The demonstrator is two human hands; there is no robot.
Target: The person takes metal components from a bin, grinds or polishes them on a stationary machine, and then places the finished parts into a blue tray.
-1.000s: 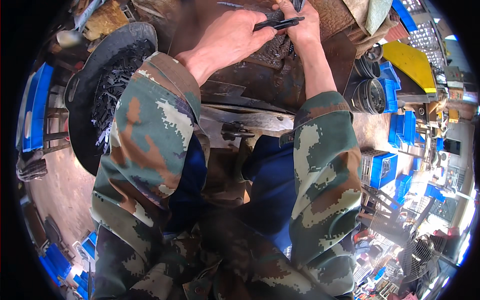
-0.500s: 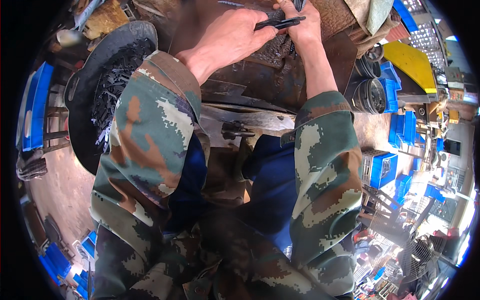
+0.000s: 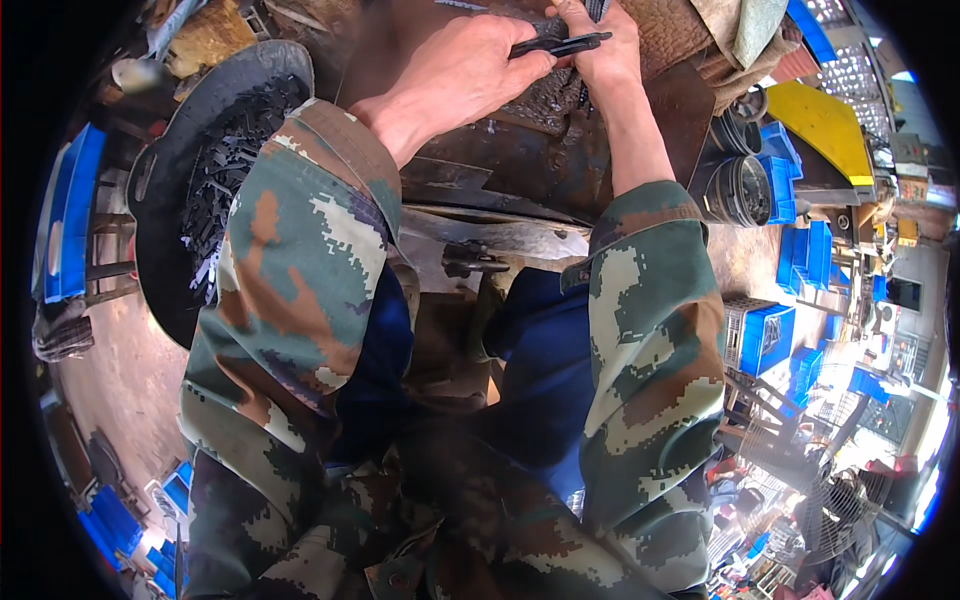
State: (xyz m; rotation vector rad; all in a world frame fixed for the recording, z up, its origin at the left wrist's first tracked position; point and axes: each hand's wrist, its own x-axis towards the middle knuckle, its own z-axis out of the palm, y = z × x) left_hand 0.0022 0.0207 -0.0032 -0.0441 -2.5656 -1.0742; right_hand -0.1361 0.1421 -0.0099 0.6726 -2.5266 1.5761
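Observation:
My left hand [image 3: 465, 75] is closed, its thumb and fingers pinching thin dark metal pieces [image 3: 575, 46] that reach across to my right hand. My right hand [image 3: 610, 50] is closed too, gripping a narrow dark strip [image 3: 598, 10] that stands up between thumb and fingers near the top edge. The exact kind of these pieces cannot be told. Below both hands lies a rough, wet-looking dark mound [image 3: 545, 108] on a brown work surface [image 3: 470, 160]. Part of what I hold is hidden by my fingers.
To the left, a large black pan [image 3: 160, 240] holds many small dark metal pieces [image 3: 235, 150]. Black buckets [image 3: 740, 190] and blue bins [image 3: 780, 150] stand at the right, by a yellow panel [image 3: 820, 130]. Brown cloth [image 3: 675, 35] lies beyond my right hand. A fan guard [image 3: 840, 510] is at lower right.

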